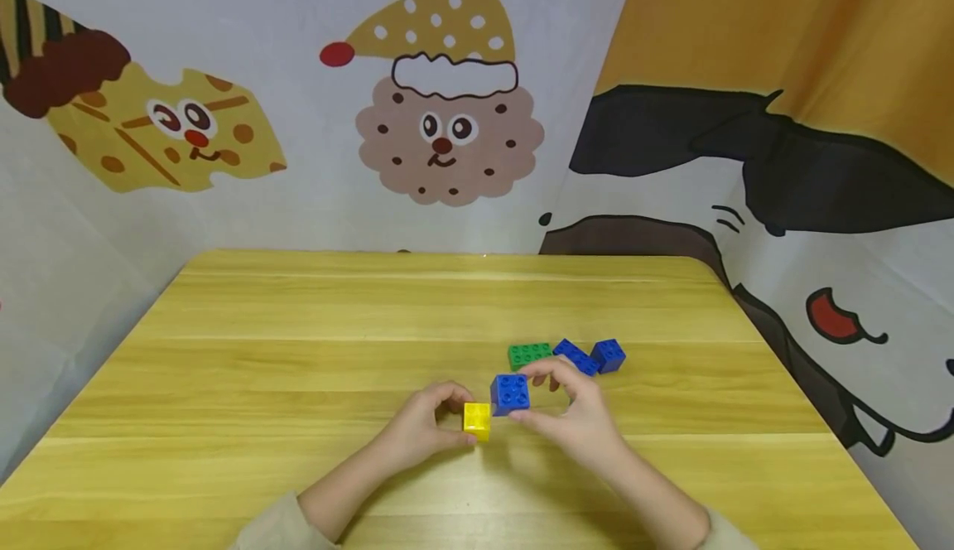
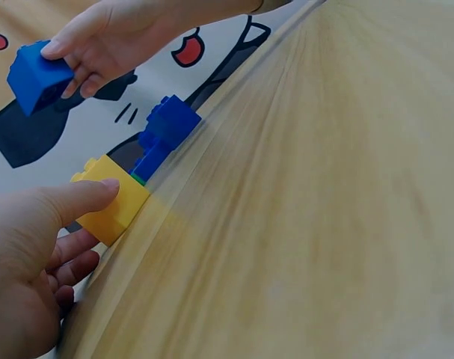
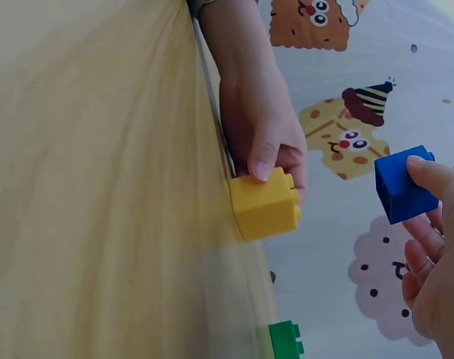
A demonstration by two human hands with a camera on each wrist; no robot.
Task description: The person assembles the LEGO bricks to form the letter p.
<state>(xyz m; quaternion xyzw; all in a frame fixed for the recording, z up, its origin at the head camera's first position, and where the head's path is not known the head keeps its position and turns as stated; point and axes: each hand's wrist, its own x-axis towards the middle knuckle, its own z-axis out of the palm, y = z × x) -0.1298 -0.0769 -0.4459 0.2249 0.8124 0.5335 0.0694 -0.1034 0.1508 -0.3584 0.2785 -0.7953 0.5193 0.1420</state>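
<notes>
Head view: on the wooden tabletop (image 1: 298, 351), nearer its near edge than its far edge, the left hand (image 1: 421, 430) grips a glossy yellow brick (image 1: 477, 422) between thumb and fingers, studs up. Just beside it, the right hand (image 1: 577, 409) pinches a deep-blue, four-studded square brick (image 1: 510, 394), also studs up. Toward the tabletop's right edge lie a flat green brick (image 1: 529, 356) with rows of studs, a long blue brick (image 1: 575, 358) and a second blue square brick (image 1: 609, 355) close together.

Left wrist view: the left thumb presses a smooth side of the yellow brick, whose lower corner meets the tabletop; the blue brick in the right hand is raised, apart from it.

Right wrist view: the right thumb lies on the raised brick's plain blue side, fingers beneath; the left thumb and fingers clamp the yellow brick.
</notes>
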